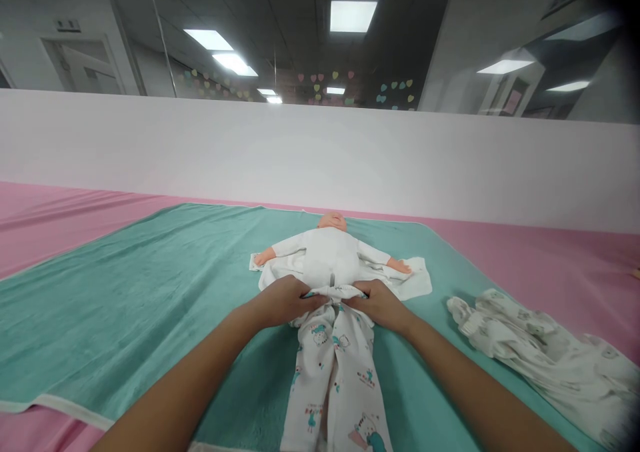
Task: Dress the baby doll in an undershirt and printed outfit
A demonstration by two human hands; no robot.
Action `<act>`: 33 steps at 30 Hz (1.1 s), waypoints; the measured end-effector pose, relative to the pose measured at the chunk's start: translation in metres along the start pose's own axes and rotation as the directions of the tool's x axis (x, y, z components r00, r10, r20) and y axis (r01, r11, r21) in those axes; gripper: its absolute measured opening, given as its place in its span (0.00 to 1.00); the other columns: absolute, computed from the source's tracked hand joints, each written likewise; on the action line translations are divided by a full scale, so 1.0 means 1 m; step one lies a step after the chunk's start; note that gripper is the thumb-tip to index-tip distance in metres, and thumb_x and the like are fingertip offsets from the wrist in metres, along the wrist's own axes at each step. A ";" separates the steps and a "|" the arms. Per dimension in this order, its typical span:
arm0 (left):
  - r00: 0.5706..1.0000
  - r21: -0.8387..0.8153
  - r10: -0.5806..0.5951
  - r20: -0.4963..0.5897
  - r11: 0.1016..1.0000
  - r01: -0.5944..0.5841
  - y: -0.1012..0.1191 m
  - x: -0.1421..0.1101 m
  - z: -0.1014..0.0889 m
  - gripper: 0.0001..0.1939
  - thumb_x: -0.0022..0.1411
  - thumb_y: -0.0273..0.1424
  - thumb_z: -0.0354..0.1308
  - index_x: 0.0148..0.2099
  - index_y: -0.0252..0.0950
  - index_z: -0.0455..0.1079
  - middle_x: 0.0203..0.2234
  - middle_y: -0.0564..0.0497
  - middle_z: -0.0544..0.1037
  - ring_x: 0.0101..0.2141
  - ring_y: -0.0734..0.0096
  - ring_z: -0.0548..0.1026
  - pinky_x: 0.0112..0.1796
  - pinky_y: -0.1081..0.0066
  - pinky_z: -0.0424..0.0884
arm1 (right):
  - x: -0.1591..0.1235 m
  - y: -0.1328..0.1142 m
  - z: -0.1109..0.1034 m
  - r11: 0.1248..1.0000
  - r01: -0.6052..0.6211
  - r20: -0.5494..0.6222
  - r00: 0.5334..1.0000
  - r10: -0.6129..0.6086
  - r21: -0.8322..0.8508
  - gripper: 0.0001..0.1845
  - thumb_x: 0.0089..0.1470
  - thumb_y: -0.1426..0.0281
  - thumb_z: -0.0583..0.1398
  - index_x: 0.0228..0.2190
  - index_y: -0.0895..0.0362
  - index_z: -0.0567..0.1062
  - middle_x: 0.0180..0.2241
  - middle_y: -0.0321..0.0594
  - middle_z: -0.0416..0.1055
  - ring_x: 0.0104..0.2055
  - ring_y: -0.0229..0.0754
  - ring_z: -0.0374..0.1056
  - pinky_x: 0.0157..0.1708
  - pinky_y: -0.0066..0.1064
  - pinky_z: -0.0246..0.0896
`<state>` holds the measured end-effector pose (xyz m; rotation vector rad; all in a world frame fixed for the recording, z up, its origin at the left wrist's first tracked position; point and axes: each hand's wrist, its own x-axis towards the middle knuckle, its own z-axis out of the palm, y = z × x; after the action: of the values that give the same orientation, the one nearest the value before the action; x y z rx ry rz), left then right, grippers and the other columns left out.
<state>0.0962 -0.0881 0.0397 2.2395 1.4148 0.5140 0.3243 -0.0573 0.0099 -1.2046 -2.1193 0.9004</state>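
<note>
A baby doll (pixel 332 255) in a white long-sleeved top lies on its back on a green towel (pixel 150 292), head at the far end and arms spread. Printed white baby pants (pixel 335 372) cover its lower part and stretch toward me. At the left of the waistband my left hand (pixel 287 300) is closed, gripping the cloth between thumb and fingers. My right hand (pixel 383 303) pinches the waistband on the other side. A white cloth (pixel 417 279) is spread beneath the doll's body and arms. Its legs are hidden from view.
More printed baby clothing (pixel 545 352) lies bunched at the right. Pink cloth (pixel 540 259) shows around the towel. A white wall (pixel 320 152) rises behind the doll, with dark reflective glass (pixel 300 45) above it. At the far right edge, part of something skin-coloured shows.
</note>
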 end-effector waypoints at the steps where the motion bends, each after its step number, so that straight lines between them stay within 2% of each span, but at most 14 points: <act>1: 1.000 -0.005 0.001 -0.002 1.000 -0.001 0.000 0.000 0.000 0.27 0.56 0.53 0.45 0.19 0.35 0.48 0.13 0.57 0.52 0.17 0.78 0.47 0.21 0.69 0.41 | 0.000 0.000 0.000 1.000 0.002 0.002 1.000 -0.002 0.002 0.20 0.48 0.54 0.56 0.20 0.58 0.67 0.21 0.32 0.58 0.25 0.34 0.52 0.23 0.25 0.46; 24: 1.000 0.023 0.016 0.004 1.000 -0.016 0.001 0.000 0.000 0.26 0.58 0.50 0.44 0.19 0.35 0.49 0.13 0.57 0.53 0.17 0.79 0.48 0.19 0.71 0.42 | 0.000 0.001 0.000 1.000 -0.001 0.005 1.000 0.001 0.010 0.20 0.48 0.54 0.55 0.20 0.58 0.66 0.21 0.32 0.55 0.25 0.34 0.50 0.23 0.25 0.44; 33: 1.000 0.014 0.007 0.014 1.000 -0.007 -0.001 -0.001 -0.001 0.27 0.56 0.52 0.45 0.19 0.35 0.49 0.13 0.57 0.53 0.17 0.79 0.48 0.19 0.71 0.43 | 0.000 0.001 0.000 1.000 0.002 0.015 1.000 -0.002 0.014 0.20 0.49 0.54 0.56 0.20 0.58 0.66 0.20 0.32 0.55 0.24 0.33 0.50 0.23 0.25 0.45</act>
<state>0.0951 -0.0883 0.0400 2.2556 1.4086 0.4911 0.3251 -0.0567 0.0089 -1.1925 -2.1224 0.9243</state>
